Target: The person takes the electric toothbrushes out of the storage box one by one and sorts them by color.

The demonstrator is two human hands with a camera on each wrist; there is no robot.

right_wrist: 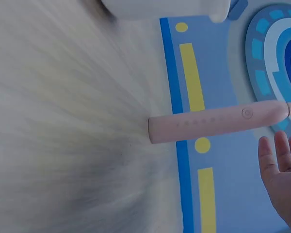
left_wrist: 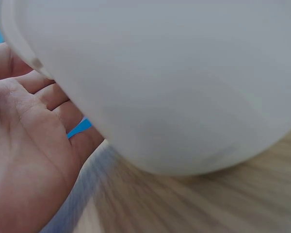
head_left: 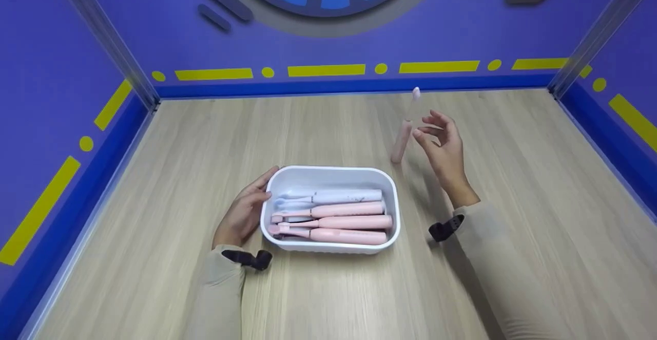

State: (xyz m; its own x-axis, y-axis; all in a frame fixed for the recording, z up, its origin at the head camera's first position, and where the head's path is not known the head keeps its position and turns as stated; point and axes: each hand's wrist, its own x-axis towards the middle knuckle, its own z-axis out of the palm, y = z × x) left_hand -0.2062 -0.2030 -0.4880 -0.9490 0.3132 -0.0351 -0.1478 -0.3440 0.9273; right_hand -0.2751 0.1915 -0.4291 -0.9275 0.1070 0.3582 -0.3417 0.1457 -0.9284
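Note:
A white plastic bin (head_left: 331, 248) stands on the table with several electric toothbrushes inside, pink ones (head_left: 354, 222) in front and a white one (head_left: 349, 196) behind, heads to the left. My left hand (head_left: 244, 211) grips the bin's left end, thumb at the rim and fingers along the outer wall. Beyond the bin's right end, one pink electric toothbrush (head_left: 402, 142) stands upright on its base, head up. Right beside it is my right hand (head_left: 445, 150), fingers loosely bent and holding nothing. A small gap shows between fingertips and handle in the right wrist view.
The wood-grain table (head_left: 215, 139) is enclosed by blue panels (head_left: 328, 47) with yellow marks at the back and both sides. Metal corner posts (head_left: 102, 37) rise at the back. Each wrist wears a black strap (head_left: 445, 228).

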